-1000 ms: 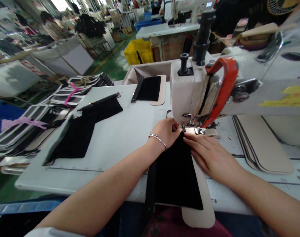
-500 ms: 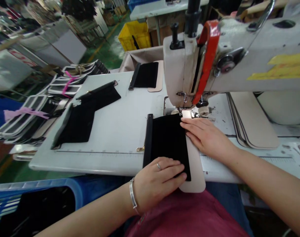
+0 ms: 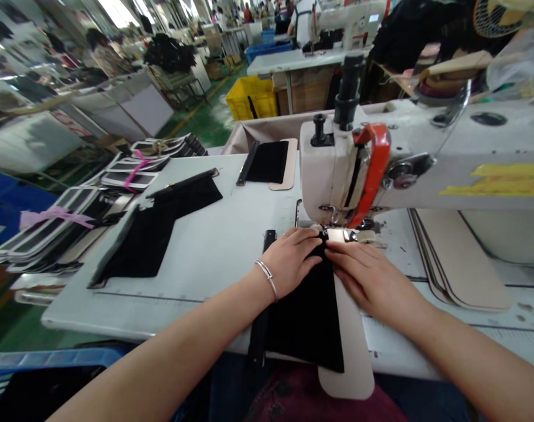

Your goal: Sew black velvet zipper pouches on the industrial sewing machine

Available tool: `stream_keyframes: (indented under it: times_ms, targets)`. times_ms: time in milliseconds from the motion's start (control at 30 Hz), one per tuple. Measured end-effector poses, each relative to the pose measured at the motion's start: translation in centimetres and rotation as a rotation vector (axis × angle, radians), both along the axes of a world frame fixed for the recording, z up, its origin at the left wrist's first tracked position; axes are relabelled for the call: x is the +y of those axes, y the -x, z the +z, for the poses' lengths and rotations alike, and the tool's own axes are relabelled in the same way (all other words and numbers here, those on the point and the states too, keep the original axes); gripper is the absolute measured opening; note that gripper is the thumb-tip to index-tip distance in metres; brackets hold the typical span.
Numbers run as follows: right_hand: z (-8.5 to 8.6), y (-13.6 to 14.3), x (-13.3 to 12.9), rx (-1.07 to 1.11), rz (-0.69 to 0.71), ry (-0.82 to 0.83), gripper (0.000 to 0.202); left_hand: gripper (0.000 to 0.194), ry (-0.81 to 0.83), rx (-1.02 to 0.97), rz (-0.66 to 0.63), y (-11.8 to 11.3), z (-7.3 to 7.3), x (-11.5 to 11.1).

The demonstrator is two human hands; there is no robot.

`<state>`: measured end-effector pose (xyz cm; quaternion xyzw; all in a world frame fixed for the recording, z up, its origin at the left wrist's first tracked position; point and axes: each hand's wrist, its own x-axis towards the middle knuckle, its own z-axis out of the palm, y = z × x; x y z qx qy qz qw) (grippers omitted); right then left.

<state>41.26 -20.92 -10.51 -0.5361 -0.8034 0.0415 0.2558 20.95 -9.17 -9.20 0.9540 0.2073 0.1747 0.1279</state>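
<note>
A black fabric piece (image 3: 310, 319) lies over a beige rounded panel (image 3: 354, 351), their far end under the needle area of the white sewing machine (image 3: 323, 170). A dark zipper strip (image 3: 260, 328) runs along the fabric's left edge. My left hand (image 3: 291, 261) rests flat on the fabric near the needle, fingers spread a little, a bracelet on its wrist. Just right of it, my right hand (image 3: 370, 272) lies on the beige panel's edge with its fingers extended toward the presser area. The two hands' fingertips are close together.
Black zippered pieces (image 3: 139, 246) lie on the table's left. Another black piece (image 3: 269, 162) on a beige panel sits behind. Beige panels (image 3: 469, 264) are stacked at right. Tied bundles (image 3: 51, 225) stand beyond the left edge; a blue crate (image 3: 51, 358) is at lower left.
My left hand has moved forward from the fabric's near end to beside the needle. My right hand stays near the presser. The camera view has tilted up.
</note>
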Motion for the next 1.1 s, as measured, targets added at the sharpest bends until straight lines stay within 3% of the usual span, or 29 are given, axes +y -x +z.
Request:
stream_keyframes:
  times_ms: [800,867,1000,1100]
  targets:
    - [0.0,0.0,0.1,-0.029,-0.006,-0.007,0.035,0.027,-0.029,-0.024,0.032,-0.2,0.2,-0.2]
    - [0.3,0.2,-1.0,-0.023,-0.022,0.012,0.037,0.030,-0.030,0.001,-0.016,0.8,0.7,-1.1]
    - [0.6,1.3,-5.7,0.035,-0.016,0.049,0.036,0.038,0.049,0.005,-0.281,4.0,1.6,-5.7]
    - [0.1,1.9,-8.9,0.084,-0.002,0.028,0.037,0.021,0.007,-0.049,-0.308,5.7,1.6,-8.9]
